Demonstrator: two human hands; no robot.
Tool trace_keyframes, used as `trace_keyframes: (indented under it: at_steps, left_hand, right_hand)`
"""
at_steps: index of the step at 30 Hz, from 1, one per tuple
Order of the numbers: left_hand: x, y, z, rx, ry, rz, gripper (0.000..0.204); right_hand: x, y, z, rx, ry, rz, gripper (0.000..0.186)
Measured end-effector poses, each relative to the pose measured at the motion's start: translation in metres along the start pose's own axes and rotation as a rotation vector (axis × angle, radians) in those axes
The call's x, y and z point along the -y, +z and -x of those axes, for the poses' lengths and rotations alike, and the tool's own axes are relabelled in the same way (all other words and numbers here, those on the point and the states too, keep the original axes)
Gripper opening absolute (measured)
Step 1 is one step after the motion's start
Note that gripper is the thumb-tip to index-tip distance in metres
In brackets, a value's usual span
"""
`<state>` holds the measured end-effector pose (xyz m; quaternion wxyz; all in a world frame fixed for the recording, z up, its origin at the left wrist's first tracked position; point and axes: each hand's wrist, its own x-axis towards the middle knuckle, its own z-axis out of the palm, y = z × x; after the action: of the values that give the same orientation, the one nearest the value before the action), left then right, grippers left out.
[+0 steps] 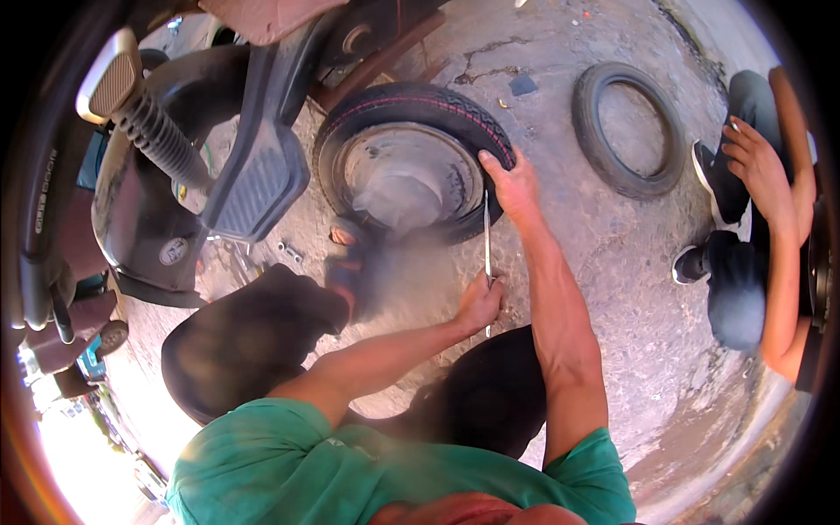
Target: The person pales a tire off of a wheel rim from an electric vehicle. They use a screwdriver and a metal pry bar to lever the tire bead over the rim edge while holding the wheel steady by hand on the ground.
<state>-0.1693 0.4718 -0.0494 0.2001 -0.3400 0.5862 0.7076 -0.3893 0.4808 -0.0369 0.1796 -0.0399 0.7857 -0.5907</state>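
Observation:
A black tyre (468,120) with a pink line round its tread lies on the ground around a metal wheel rim (409,143). My left hand (479,302) is closed round a long thin metal tyre lever (487,236). The lever's far end meets the tyre's right side, beside the rim. Just above that spot, my right hand (514,188) grips the tyre's right edge, thumb on top; its other fingers are partly hidden. A hazy smear blurs the rim's middle and the tyre's near side.
To the right lies a second, bare tyre (584,131). A seated person's hands (757,171) and shoes are at the far right. A motor scooter (254,197) stands close on the left. Small metal parts (290,252) lie near my left knee. My sandalled foot (344,267) is beside the tyre.

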Motion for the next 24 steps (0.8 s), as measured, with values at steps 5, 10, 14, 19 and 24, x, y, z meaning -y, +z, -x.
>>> trace_keyframes:
  at_steps: [5,10,14,19,24]
  left_hand:
    - [-0.006,-0.022,0.004,0.025,-0.032,-0.076,0.026]
    - [-0.018,-0.068,0.011,-0.048,0.112,-0.499,0.031]
    - [-0.032,-0.071,0.019,0.015,0.068,-0.602,0.034]
    - [0.057,-0.121,-0.034,0.082,0.189,-0.986,0.033]
    - [-0.052,-0.205,-0.004,0.338,0.119,-1.363,0.045]
  right_hand:
    - [0.001,0.003,0.01,-0.052,-0.022,-0.001,0.081]
    - [0.034,-0.015,0.003,0.097,-0.058,0.204,0.089]
    - [0.036,-0.006,0.001,0.02,-0.141,0.138,0.072]
    - [0.016,0.001,-0.006,0.012,-0.163,0.143,0.076]
    - [0.018,-0.003,-0.007,0.045,-0.126,0.11,0.081]
